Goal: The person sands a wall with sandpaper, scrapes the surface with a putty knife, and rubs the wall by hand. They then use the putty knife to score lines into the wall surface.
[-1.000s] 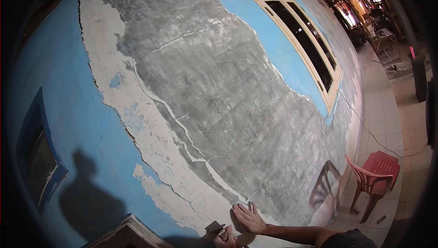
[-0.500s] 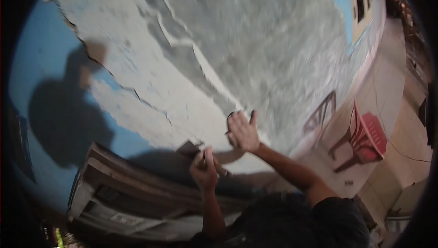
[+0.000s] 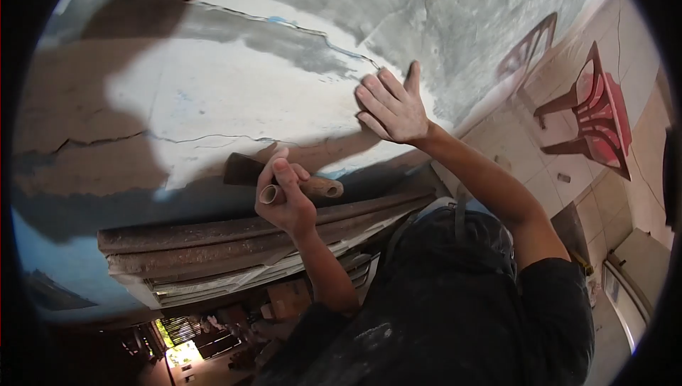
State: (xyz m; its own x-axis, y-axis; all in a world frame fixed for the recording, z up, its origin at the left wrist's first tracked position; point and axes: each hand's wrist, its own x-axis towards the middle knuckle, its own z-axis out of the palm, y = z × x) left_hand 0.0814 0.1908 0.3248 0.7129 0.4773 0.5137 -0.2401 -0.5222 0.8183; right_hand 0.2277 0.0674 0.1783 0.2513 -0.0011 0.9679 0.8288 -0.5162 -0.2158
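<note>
My left hand [image 3: 290, 200] is closed round a putty knife. The tool's dark flat blade [image 3: 241, 170] sticks out on one side and its wooden handle [image 3: 323, 187] on the other. A small pale rolled tube [image 3: 269, 194] also shows in that hand, its open end towards me. Fingers stretched out, my right hand [image 3: 394, 107] lies against the wall, at the lower end of a crack [image 3: 298, 28]. Around it the wall [image 3: 234, 80] has white and grey patches of filler or plaster. What lies under the right palm is hidden.
Below my left hand runs a brown wooden ledge [image 3: 213, 240] with a slatted frame under it. A red plastic chair [image 3: 600, 112] stands on the tiled floor [image 3: 515, 141] at right. A second, thinner crack [image 3: 206, 138] crosses the wall.
My view has turned and come closer, so the wall, chair and ledge sit differently. The right hand stays flat on the wall; the left still grips the putty knife, now seen more clearly.
</note>
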